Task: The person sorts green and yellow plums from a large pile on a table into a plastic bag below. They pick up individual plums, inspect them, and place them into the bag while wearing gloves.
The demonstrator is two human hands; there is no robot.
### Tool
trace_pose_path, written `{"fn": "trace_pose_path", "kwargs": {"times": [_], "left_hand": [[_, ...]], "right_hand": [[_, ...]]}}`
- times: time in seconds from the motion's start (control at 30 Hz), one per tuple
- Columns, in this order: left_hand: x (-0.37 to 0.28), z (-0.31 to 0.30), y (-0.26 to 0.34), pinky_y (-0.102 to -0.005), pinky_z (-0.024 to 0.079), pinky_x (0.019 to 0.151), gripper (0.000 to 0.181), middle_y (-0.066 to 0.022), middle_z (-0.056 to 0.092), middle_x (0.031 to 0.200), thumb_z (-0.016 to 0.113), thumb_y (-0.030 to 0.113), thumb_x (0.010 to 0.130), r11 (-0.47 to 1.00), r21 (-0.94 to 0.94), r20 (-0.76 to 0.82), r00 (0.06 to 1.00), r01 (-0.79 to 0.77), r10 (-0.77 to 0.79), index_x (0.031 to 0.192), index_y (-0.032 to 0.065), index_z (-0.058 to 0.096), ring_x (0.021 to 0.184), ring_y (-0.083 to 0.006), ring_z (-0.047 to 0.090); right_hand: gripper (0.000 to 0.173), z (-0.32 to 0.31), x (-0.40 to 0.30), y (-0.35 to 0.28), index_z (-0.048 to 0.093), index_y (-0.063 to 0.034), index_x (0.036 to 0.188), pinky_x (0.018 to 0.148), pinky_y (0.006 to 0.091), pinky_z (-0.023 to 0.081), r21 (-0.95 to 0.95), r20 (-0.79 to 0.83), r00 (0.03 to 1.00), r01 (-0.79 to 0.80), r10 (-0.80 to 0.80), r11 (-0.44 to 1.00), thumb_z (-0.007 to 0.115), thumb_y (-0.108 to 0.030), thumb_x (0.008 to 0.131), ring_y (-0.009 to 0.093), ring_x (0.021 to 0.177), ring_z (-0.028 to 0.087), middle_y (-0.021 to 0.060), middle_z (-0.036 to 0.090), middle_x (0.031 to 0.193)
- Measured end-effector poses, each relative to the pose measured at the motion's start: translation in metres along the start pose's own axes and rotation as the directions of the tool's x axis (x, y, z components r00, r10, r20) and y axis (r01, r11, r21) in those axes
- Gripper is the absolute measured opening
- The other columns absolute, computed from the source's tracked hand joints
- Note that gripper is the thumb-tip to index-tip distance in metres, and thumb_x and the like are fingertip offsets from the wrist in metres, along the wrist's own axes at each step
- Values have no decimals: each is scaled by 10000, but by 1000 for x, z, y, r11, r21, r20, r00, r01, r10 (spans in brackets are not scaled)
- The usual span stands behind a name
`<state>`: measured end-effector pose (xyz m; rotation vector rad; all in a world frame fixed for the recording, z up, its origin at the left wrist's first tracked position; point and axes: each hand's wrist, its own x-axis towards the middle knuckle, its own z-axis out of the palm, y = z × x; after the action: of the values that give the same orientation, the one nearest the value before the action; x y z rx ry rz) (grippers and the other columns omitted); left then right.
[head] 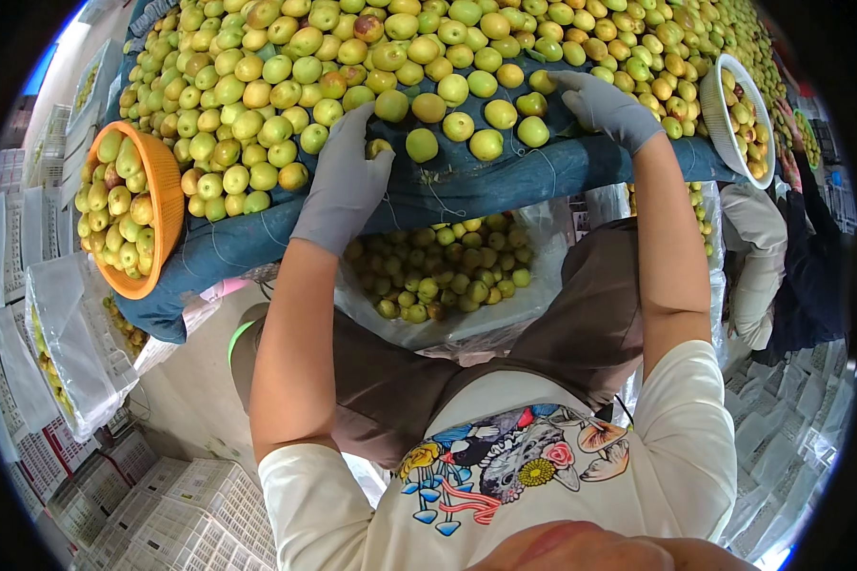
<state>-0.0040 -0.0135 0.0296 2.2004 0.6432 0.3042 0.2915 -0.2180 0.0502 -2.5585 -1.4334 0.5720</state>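
Note:
My left hand, in a grey glove, curls around a jujube, which shows between thumb and fingers. Beyond it, a wide heap of green-yellow jujubes, some with brown patches, covers a table draped in dark blue cloth. My right hand, gloved alike, hovers at the heap's near edge with its fingers apart. Its index fingertip is at a yellowish jujube; whether they touch is hard to tell. Several loose jujubes lie spread on the cloth between my hands.
An orange basket of jujubes stands at the table's left edge, a white basket of them at the right. Below the table edge sits a plastic-lined crate holding more. Stacked white crates fill the lower left. Another person is at right.

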Motion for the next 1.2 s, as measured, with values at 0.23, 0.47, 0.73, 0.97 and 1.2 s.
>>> {"fn": "trace_pose_path", "kwargs": {"times": [0.23,0.47,0.73,0.97,1.2], "left_hand": [[-4,-8,15,-317,416,991,515,-167,562,1253,567,103,867,922,-305,271,950,239,-156,1360,37,434,1172,-231,527],[-5,-2,11,-311,423,988,480,-155,568,1245,568,95,868,926,-293,323,936,239,-140,1329,14,464,1150,-217,537],[-2,-1,9,-312,436,969,489,-154,572,1211,621,120,847,969,-137,176,968,206,-181,1302,2,483,1106,-215,551],[2,12,2,-327,450,951,544,-175,563,1226,668,143,811,997,-71,149,988,39,-28,1307,19,483,1112,-240,557],[-1,22,4,-365,432,986,570,-181,547,1234,693,141,775,991,-35,97,987,-127,130,1296,33,488,1176,-319,520]], "right_hand": [[370,-12,-20,-35,546,-73,1283,828,220,472,734,264,960,-142,-87,665,461,-97,924,86,954,570,9,599,1051],[385,-1,-15,-31,551,-81,1257,844,234,460,593,118,986,25,-118,805,574,-96,873,89,925,529,-16,552,1016],[467,4,-7,-34,530,-41,1167,882,365,475,-198,-17,999,-45,43,979,711,-133,746,315,999,584,196,583,1111],[346,10,7,5,552,-28,1070,799,341,483,-88,132,989,-57,68,994,677,-124,761,252,879,601,127,620,934],[270,3,-16,-51,617,-78,1100,728,237,467,259,174,962,163,-212,952,619,-120,833,90,773,542,15,600,885]]}}
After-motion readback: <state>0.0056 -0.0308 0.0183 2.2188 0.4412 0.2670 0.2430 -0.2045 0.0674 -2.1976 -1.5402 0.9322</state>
